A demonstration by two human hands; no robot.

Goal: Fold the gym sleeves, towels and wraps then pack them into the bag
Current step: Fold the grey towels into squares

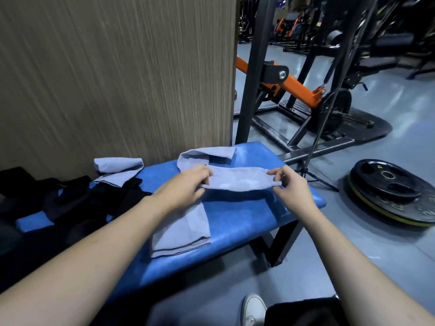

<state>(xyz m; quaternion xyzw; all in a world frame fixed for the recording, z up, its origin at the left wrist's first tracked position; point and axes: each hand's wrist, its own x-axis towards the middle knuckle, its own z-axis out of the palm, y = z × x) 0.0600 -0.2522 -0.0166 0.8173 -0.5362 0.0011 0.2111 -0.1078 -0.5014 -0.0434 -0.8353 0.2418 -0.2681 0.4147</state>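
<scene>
Pale lavender-grey towel (237,182) with dark edge stripes, blue bench (247,215), black garments (70,198), orange-and-black machine (294,88).

Dim, cool indoor light falls from overhead, leaving soft glare patches on the glossy grey floor (388,102) toward two o'clock. A dark shadow lies on the padded blue vinyl bench (247,222) under the lifted grey cloth towel (237,182). Motion blur streaks the wood-grain wall panel (117,74) at ten o'clock. Wide-angle distortion bends edges; the background is murky.

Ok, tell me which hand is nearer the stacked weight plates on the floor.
Right. The right hand pinches the grey towel at its end nearest the weight plates; the left hand grips the far end.
</scene>
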